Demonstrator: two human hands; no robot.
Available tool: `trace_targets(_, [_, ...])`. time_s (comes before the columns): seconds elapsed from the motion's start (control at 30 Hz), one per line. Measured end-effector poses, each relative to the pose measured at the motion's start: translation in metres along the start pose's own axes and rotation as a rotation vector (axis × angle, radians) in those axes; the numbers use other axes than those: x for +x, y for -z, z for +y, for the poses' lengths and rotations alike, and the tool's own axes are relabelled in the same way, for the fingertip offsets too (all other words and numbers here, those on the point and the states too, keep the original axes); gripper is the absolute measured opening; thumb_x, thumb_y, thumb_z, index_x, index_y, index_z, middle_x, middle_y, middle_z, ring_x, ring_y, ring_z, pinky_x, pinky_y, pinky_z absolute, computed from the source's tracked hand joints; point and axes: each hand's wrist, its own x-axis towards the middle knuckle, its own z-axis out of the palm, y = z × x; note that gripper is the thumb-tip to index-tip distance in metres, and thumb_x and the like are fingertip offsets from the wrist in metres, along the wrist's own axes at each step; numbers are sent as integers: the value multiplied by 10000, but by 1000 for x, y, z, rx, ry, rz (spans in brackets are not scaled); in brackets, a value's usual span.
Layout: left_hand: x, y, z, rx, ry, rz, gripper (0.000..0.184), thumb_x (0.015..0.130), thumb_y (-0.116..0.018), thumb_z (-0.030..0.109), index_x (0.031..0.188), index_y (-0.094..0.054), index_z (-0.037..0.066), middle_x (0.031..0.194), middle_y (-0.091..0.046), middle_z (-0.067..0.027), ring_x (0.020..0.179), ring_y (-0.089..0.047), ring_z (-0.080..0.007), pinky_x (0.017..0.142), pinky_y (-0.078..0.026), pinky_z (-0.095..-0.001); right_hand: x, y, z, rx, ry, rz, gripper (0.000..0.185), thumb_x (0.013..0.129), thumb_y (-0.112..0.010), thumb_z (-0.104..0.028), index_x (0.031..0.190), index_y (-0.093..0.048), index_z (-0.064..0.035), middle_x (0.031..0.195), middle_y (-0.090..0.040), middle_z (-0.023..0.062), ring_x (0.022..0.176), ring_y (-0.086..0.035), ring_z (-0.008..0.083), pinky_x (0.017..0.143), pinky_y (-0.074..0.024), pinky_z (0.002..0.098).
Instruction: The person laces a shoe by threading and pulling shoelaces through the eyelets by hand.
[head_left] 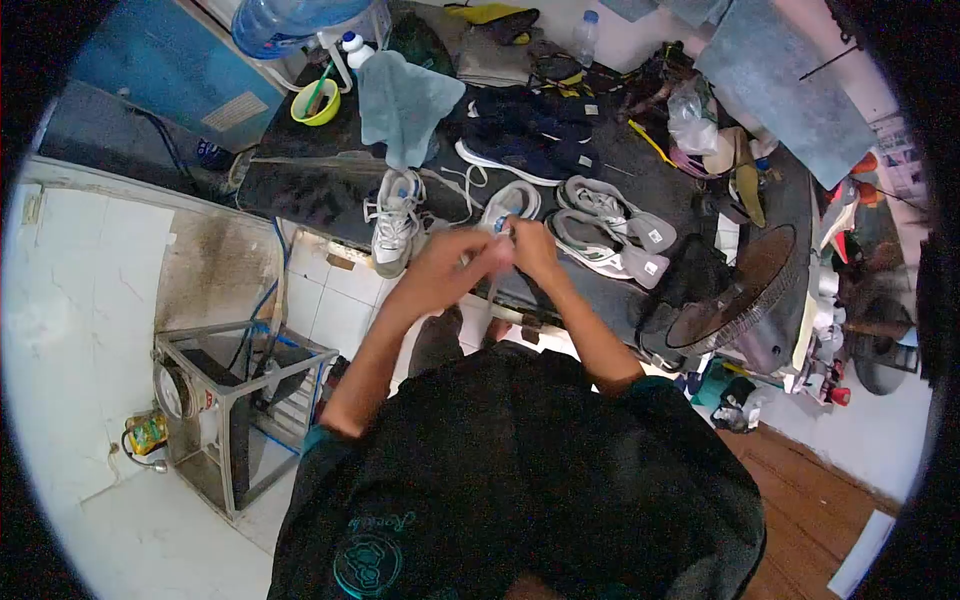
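Tabletop (350, 190): dark, cluttered; far R items hard to make out.
Shoe in work (514, 198): gray-white, blue inside, betw. white shoe (396, 222) (L) & gray pair (610, 232) (R); near end hidden by hands.
L hand (455, 268): blurred, fingers bent; can't tell if holding anything.
R hand (532, 248): fingers curled next to L hand; grip hidden, can't tell.
Cloth (405, 105): gray-blue, draped behind white shoe.
Water jug (290, 25): top cut off.

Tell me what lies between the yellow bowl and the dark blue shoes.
In the head view, a grey-blue cloth lies between the yellow bowl and the dark blue shoes.
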Motion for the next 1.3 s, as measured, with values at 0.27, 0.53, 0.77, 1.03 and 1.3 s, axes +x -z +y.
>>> trace_targets(0.27, [144, -36, 10, 202, -412, 44, 408, 938, -647, 180, 1333, -582, 102, 1171, -654, -156, 1031, -666, -250, 810, -557, -354, -24, -16, -25, 304, -59, -34, 474, 830, -736, -222, 1265, -579, -117, 773, -674, 215, 725, -681, 397, 697, -547, 492])
trace_targets(0.53, [136, -13, -83, 524, -244, 24, 376, 873, -690, 285, 1202, -656, 106, 1128, -693, -144, 1075, -652, -346, 923, -529, -458, 25, 11, -8, 1393, -366, 161, 228, 968, -540, -157, 1125, -636, -22, 994, -703, 76, 778, -700, 166, 652, -587, 290])
trace_targets(0.77, [23, -1, -164, 887, 150, -142, 304, 814, -728, 283, 1024, -685, 68, 1007, -677, -166, 999, -670, -358, 865, -547, -477, 29, 8, 45, 643, -170, 561, 168, 882, -627, -77, 1038, -671, -34, 892, -709, 52, 765, -666, 149, 645, -525, 285])
trace_targets(1.03, [72, 5, -175, 655, -218, 90, 149, 842, -703, 167, 951, -641, 88, 994, -617, -121, 895, -650, -356, 746, -539, -455, -35, -30, -52, 156, -256, 74, 221, 857, -669, -156, 1062, -685, -75, 778, -698, 155, 707, -703, 326, 646, -534, 435])
trace_targets(1.3, [103, 1, -163, 422, -201, 59, 216, 866, -702, 133, 1061, -613, 103, 1050, -601, -117, 876, -640, -347, 733, -521, -432, -22, -69, -55, -53, -338, 143, 212, 859, -693, -252, 940, -680, -56, 787, -699, 189, 740, -683, 396, 658, -518, 506])
